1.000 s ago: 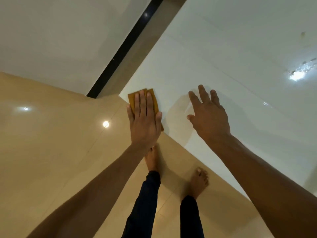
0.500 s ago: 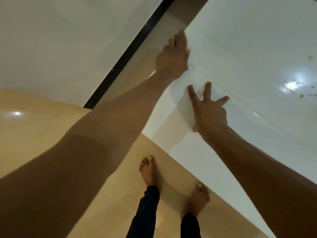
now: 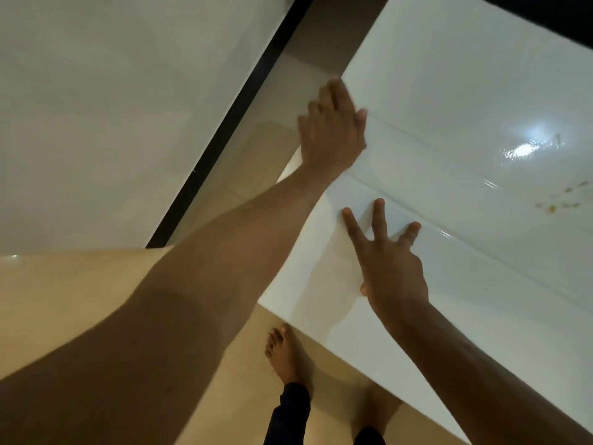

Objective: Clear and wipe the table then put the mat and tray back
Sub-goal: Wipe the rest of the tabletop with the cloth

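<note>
the person stands barefoot at the near corner of a glossy white table (image 3: 449, 91), leaning over it with both arms out. the left hand (image 3: 332, 130) is stretched far along the left edge of the table, palm down, fingers together and flat; it is blurred, and whether a cloth lies under it i cannot tell, since nothing shows past the palm. the right hand (image 3: 390, 261) rests nearer, fingers spread wide, pressed flat on the top as a brace and holding nothing.

this looks like the wiping step. the top is bare of dishes, so the clearing seems done, and wet streaks run in long lines across the surface. neither the mat nor the tray is in view, so they are off somewhere outside the frame and putting them back is not yet begun.

over to the right, well apart from both hands, a patch of yellowish crumbs or stains (image 3: 560, 202) sits just below the bright glare (image 3: 526, 149) of a ceiling light. i would guess the next move calls for carrying the wipe across toward that patch, with firm flat pressure, and shifting the bracing hand out of the path. the wet gloss may make the leaning hand slip, so weight should stay on the feet (image 3: 284, 351).
</note>
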